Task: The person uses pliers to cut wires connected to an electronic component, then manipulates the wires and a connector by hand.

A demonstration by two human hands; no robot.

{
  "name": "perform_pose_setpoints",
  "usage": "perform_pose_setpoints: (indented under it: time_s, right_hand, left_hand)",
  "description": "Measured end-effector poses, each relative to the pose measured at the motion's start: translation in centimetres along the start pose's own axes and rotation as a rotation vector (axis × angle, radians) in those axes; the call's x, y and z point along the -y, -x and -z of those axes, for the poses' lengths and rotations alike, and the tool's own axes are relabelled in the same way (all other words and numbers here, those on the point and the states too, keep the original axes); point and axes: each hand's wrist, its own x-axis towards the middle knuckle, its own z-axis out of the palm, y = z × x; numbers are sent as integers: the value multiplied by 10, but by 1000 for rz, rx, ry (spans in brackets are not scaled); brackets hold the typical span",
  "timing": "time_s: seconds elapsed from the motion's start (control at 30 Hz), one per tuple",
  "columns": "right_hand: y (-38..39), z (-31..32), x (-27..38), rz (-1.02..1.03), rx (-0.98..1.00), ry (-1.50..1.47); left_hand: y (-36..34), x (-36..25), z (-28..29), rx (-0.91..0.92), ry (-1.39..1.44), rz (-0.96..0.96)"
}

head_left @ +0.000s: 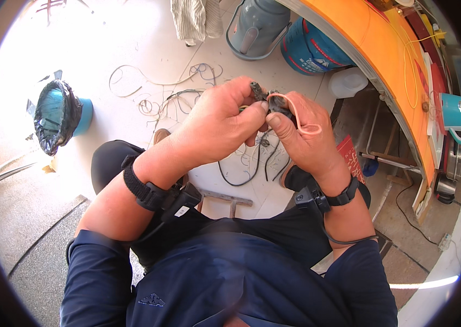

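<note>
In front of me my left hand [227,114] and my right hand [306,131] meet, both with fingers closed on a dark, dirty cable piece [278,101]. My left thumb presses against it, and its stubby end sticks up past the left fingers. A pale pink wire [310,129] arches from between my hands and loops over the right one. Some of the piece is hidden by the fingers, so its exact shape cannot be made out. Below the hands a black cable [238,184] curves down toward the floor.
Loose wires [178,98] lie tangled on the pale tiles ahead. At the left stands a blue bin [85,115] lined with a black bag. Ahead are a grey bucket [257,32] and a blue bucket [312,46]; an orange table [366,46] curves along the right, bearing a teal mug [458,111].
</note>
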Motion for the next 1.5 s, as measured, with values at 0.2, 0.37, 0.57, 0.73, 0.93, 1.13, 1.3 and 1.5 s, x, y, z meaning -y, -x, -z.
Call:
perform_pose_setpoints:
  time_s: [0.2, 0.37, 0.57, 0.73, 0.93, 1.13, 1.3, 1.5]
  right_hand:
    - [3, 3, 4, -33, 22, -86]
    - [10, 0, 9, -280, -11, -498]
    - [11, -4, 14, -571, 10, -841]
    - [11, -3, 12, -627, 42, -1019]
    - [13, -7, 11, -701, 42, -1329]
    - [23, -13, 0, -687, 156, -1756]
    - [23, -8, 0, -688, 282, -1817]
    - [24, -5, -11, -656, 356, -1720]
  left_hand:
    - [7, -4, -2, 100, -52, -41]
    - [8, -10, -3, 104, -43, -18]
    - [9, -8, -2, 113, 86, -7]
    - [9, -9, 2, 141, 136, 28]
    - [8, -12, 3, 212, 188, -29]
    - [10, -18, 4, 260, 190, -56]
    - [9, -22, 11, 321, 181, -27]
    - [5, -15, 13, 364, 175, -42]
